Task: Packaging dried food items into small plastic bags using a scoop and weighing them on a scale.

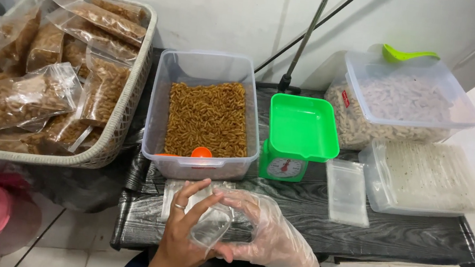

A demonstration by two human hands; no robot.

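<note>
A small clear bag (pixel 212 223) is held between both hands at the near edge of the desk (pixel 404 236); the left hand (pixel 184 235), bare with a ring, is closed on the bag's left side, fingers curled over its top; the right hand (pixel 273 239), in a thin plastic glove, is cupped around the right side, fingers partly closed on the film. The bag looks empty, its mouth apparently turned up and away from the body, though its long axis cannot be told through the crumpled film. Directly beyond the hands, just past a stack of flat bags (pixel 174 195), a clear tub (pixel 206 118) of brown pasta snack is set, its long axis running away from the person; an orange scoop (pixel 202 153) lies at its near end, about equally near to both hands. To the right of the tub a green scale (pixel 300 136) is placed, then a loose clear bag (pixel 347 191), two lidded tubs (pixel 407 108) and a flat tray (pixel 432 179). To the left, a basket (pixel 125 103) of filled bags (pixel 15 99) is seen.
</note>
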